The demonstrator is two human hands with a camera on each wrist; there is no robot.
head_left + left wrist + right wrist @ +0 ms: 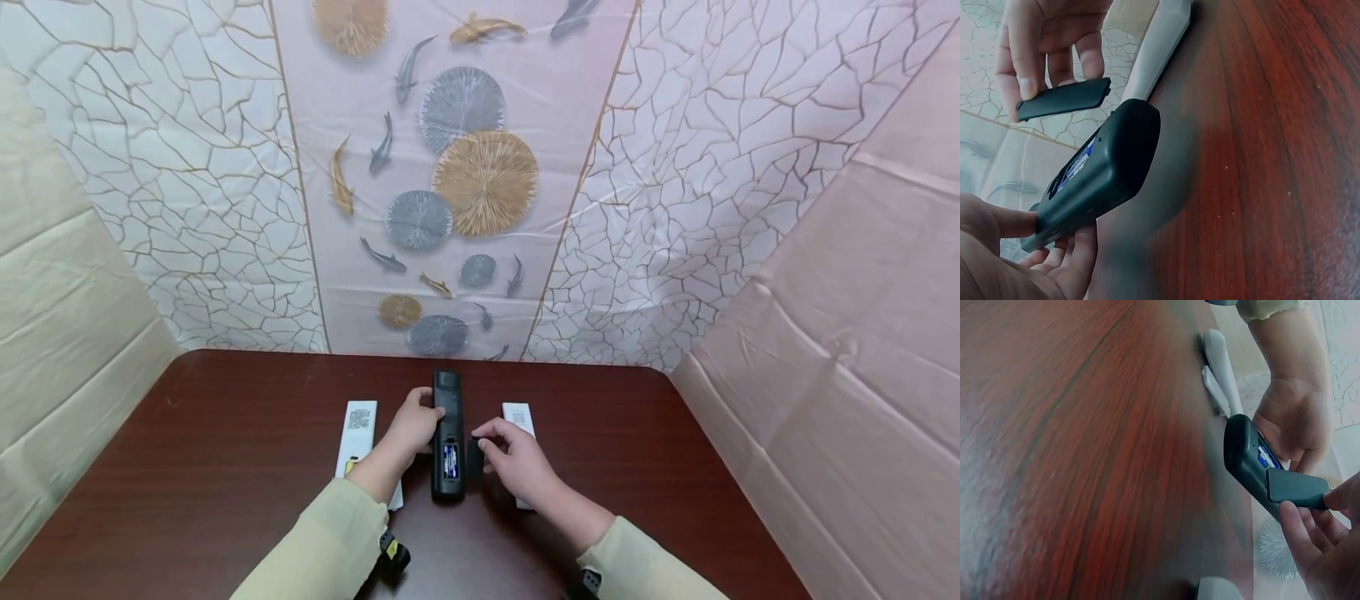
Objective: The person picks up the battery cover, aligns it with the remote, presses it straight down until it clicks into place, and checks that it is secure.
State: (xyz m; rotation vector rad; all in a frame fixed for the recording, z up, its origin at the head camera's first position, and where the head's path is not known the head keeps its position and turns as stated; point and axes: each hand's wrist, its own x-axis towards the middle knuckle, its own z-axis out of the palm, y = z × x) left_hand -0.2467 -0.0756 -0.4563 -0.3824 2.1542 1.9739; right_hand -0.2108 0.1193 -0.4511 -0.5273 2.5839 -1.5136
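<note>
A black remote control (447, 400) is gripped by my left hand (412, 425), its back turned up and its battery compartment uncovered. Blue batteries (450, 461) show inside the compartment. The left wrist view has the left thumb on one side of the remote and the fingers underneath. Just to the right, my right hand (517, 460) pinches the black battery cover (1066, 100) between thumb and fingers. In the left wrist view the cover is apart from the remote; in the right wrist view it overlaps the compartment's edge.
A white remote (359, 427) lies left of the black one, partly behind the left forearm, with a small yellow item (350, 467) at it. Another white remote (519, 413) lies behind the right hand. The dark red table (225, 467) ends at a patterned cloth backdrop (465, 275).
</note>
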